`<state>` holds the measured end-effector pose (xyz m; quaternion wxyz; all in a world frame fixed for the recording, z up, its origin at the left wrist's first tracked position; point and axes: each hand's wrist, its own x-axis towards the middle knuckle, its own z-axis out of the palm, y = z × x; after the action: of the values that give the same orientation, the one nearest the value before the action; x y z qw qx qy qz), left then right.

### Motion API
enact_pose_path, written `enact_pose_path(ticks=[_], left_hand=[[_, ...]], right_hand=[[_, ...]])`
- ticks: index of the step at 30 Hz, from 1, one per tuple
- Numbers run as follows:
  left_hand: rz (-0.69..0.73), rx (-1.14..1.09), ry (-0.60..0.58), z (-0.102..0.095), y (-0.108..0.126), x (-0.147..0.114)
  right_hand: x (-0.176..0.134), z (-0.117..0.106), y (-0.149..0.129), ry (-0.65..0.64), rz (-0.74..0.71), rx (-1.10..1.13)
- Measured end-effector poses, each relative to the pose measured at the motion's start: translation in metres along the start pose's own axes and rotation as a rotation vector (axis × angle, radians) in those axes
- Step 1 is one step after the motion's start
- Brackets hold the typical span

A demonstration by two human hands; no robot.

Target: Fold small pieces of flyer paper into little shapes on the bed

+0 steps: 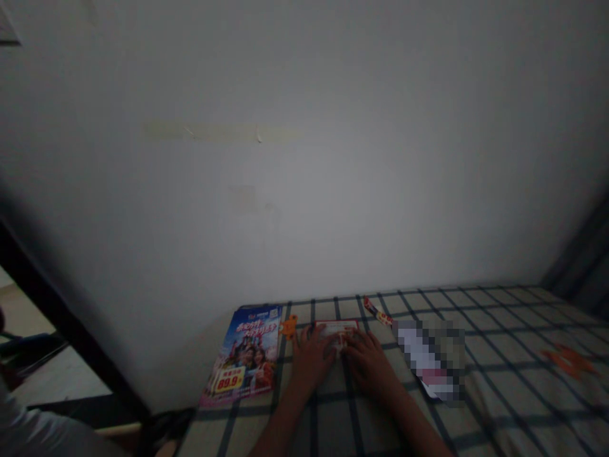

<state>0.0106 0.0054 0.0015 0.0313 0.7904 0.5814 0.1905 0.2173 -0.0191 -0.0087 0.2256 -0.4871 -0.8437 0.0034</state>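
A small sheet of paper with a red border (337,324) lies on the checked cloth in front of me, its lower part covered by my hands. My left hand (311,355) rests over its left side, fingers spread apart and thumb out to the left. Over the right side, my right hand (368,365) lies with its fingers apart and slightly bent, tips reaching toward the middle. The fingertips of both hands come close to each other. Dim light makes it hard to see whether the paper is folded.
Left of my hands lies a stack of colourful leaflets (250,355). A lanyard (379,312) with a blurred-out badge (423,358) lies to the right. The checked cloth (480,311) meets a white wall (333,190). A grey-sleeved limb (47,431) shows at lower left.
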Motion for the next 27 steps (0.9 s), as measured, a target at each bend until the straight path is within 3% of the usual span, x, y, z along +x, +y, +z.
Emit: enact_pose_path(ticks=[27], left_hand=[[0.003,-0.016,0.022,0.002,-0.002,0.000]], right_hand=[[-0.006,-0.011,-0.005,-0.020,-0.034,0.045]])
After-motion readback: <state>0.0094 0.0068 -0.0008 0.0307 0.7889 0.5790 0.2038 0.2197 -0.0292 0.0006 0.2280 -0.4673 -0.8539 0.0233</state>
